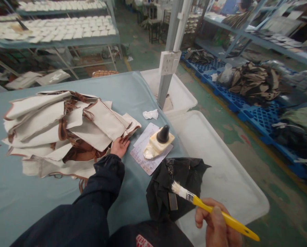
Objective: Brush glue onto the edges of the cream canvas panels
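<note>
My right hand (216,223) grips a paintbrush (207,207) by its yellow handle, its pale bristles pointing left over a black cloth (186,175). Palm up, my left hand (120,146) has its fingers extended at the right edge of a heap of cream fabric pieces (99,120) with brown trim. The fingers touch or lie just under the nearest piece; which of the two I cannot tell. Between the hands, a cream glue pot (153,145) with a black cone-shaped top rests on a stained sheet (143,164).
Crumpled white paper (150,114) lies behind the sheet on the blue-green table cover (127,85). A metal post with a socket box (169,62) rises at the table's edge. White plastic bins (236,185) stand to the right, blue pallets (259,120) beyond. Racks (66,43) hold several pale pieces.
</note>
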{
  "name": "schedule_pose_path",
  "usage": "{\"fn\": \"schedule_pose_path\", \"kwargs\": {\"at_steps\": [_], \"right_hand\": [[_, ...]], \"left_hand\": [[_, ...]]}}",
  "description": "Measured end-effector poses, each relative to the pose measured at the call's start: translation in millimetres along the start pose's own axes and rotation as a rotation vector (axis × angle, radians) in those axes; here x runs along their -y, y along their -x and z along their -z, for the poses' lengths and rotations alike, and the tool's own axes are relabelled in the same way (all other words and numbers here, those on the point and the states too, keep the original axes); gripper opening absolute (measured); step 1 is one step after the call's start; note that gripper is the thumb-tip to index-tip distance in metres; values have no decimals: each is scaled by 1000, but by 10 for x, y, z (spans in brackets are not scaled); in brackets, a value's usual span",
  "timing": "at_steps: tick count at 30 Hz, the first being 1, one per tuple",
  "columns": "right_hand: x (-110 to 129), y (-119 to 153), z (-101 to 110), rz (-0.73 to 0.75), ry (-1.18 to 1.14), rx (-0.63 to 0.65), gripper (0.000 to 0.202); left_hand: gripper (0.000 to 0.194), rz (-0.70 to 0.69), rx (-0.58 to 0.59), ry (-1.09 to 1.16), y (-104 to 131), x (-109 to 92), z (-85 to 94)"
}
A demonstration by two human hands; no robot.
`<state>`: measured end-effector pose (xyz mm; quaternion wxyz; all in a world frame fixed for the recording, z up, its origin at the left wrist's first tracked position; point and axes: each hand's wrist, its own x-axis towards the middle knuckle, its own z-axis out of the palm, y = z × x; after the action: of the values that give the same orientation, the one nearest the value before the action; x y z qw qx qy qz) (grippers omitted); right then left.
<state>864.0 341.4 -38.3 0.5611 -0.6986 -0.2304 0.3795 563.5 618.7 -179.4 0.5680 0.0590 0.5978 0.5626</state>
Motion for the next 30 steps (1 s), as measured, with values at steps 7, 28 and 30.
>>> {"fn": "schedule_pose_path", "kwargs": {"at_steps": [7, 28, 30], "right_hand": [[9, -228, -264, 28, -40, 185, 46], [-508, -1144, -1595, 415, 576, 637, 39], [-541, -1176, -1664, 432, 625, 627, 38]], "left_hand": [[34, -45, 151, -314, 229, 297, 95], [35, -689, 307, -895, 1092, 738, 619], [34, -711, 304, -903, 1096, 715, 595]]}}
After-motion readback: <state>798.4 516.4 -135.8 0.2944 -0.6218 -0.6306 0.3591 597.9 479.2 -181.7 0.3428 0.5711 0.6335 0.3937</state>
